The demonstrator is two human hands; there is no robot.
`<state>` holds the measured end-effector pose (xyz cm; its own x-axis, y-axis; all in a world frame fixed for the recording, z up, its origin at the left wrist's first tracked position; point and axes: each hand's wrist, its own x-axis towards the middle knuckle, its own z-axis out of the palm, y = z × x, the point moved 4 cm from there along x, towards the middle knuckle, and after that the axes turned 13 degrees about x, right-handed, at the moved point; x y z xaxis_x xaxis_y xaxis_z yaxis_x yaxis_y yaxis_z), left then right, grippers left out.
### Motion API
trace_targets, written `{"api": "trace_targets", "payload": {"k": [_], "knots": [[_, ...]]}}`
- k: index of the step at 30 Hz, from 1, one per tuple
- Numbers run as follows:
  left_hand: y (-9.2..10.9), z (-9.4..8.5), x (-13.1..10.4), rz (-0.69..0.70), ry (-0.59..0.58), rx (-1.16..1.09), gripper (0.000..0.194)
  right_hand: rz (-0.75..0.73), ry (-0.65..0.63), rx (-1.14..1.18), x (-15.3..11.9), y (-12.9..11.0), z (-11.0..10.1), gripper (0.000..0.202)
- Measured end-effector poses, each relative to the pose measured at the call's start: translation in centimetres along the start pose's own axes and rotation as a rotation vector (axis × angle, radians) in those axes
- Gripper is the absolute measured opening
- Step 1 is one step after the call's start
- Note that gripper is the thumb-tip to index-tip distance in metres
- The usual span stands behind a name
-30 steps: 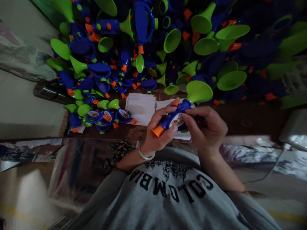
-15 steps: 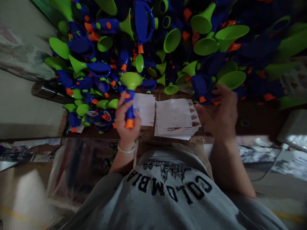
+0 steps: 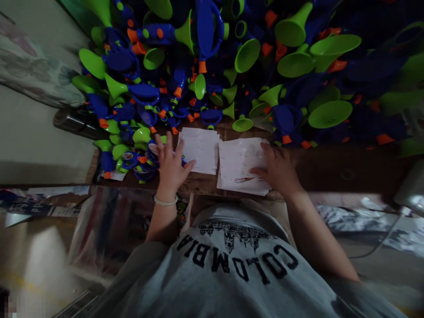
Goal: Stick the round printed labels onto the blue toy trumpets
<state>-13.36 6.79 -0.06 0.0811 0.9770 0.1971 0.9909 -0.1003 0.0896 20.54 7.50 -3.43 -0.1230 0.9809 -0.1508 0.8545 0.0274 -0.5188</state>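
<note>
My left hand is open with its fingers spread, beside several blue and green toy trumpets at the left of the table. Part of those toys is hidden behind its fingers. Over the right side of a stack of white printed sheets lies my right hand, thumb and fingers apart. Its thumb reaches onto the top sheet, near a small coloured print. A second, smaller stack of white sheets sits just right of my left hand, against the first stack.
A large heap of toy trumpets with orange mouthpieces fills the back of the brown table. A dark roll lies at the left edge. At the right stand a pale box and a cable.
My left hand has let go of the toy trumpet it held and moved slightly left, fingers spreading. My right hand has come down and left onto the sheets. The view has shifted slightly.
</note>
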Motion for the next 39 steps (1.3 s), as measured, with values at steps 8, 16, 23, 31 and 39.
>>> {"api": "trace_targets", "payload": {"k": [8,16,23,31,39], "knots": [[9.9,6.9,1.3,0.18,-0.098,-0.537,0.101,0.006,0.039,0.026,-1.0,0.1,0.6,0.069],[9.4,6.5,4.8,0.088,0.036,-0.697,0.049,0.058,0.074,0.062,-1.3,0.4,1.0,0.081],[2.5,4.1,7.6,-0.06,-0.05,-0.213,0.056,0.047,0.105,0.08,-1.9,0.5,1.7,0.08],[7.2,5.5,4.7,-0.003,-0.267,-0.044,0.052,0.019,0.054,-0.039,-1.5,-0.3,1.4,0.066],[9.7,6.0,3.3,0.146,-0.559,-0.106,0.065,-0.314,-0.21,-0.002,-2.0,-0.9,3.2,0.067]]}}
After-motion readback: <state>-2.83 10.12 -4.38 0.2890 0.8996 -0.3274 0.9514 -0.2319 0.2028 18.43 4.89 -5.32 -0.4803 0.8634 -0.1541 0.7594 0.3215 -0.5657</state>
